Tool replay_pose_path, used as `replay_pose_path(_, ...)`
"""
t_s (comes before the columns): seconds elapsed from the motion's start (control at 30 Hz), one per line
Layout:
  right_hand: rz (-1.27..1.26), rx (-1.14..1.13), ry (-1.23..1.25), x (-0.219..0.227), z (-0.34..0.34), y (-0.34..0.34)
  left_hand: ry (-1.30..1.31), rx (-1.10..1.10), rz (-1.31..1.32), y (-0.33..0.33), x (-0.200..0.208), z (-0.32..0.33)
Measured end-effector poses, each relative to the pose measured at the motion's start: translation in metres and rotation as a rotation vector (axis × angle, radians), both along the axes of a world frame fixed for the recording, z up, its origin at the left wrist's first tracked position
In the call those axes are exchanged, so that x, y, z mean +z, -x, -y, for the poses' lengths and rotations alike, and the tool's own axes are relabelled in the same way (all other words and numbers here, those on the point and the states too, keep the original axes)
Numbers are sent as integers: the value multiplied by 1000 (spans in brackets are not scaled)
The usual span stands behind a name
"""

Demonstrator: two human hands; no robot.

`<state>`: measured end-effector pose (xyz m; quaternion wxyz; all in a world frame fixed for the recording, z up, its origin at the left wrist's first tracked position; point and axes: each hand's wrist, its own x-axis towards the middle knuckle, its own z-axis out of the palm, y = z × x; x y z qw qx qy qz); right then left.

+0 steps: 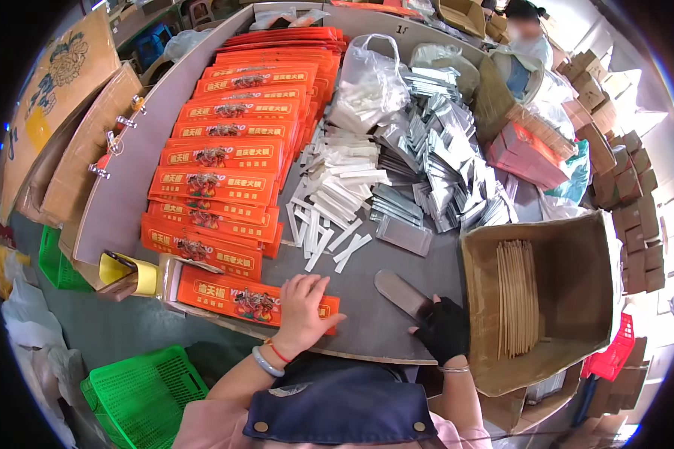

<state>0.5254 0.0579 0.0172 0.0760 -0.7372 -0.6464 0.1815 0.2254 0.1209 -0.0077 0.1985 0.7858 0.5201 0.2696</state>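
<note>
Lying flat at the table's (359, 329) near edge, a red printed sleeve (217, 293) sits under the loosely spread left hand (301, 308); the black-gloved right hand (445, 333) is at a rounded grey strip (401, 292), grip unclear; that sleeve seems unfinished; stacked sleeves (228, 155), foil sachets (457, 168), chopsticks (517, 299) remain.

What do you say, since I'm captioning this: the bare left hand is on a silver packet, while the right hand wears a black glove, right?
Not silver: in the head view, the bare left hand is on an orange packet. The right hand does wear a black glove, as you said.
</note>
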Motion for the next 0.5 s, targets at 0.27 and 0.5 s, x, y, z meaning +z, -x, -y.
replay_pose_path(0.27, -119, 171, -226, 8, 6, 10, 97, 137, -179, -2, -16, 14)
replay_pose_path(0.5, -81, 329, -183, 13, 2, 8, 147, 133, -2, 5, -28, 10)
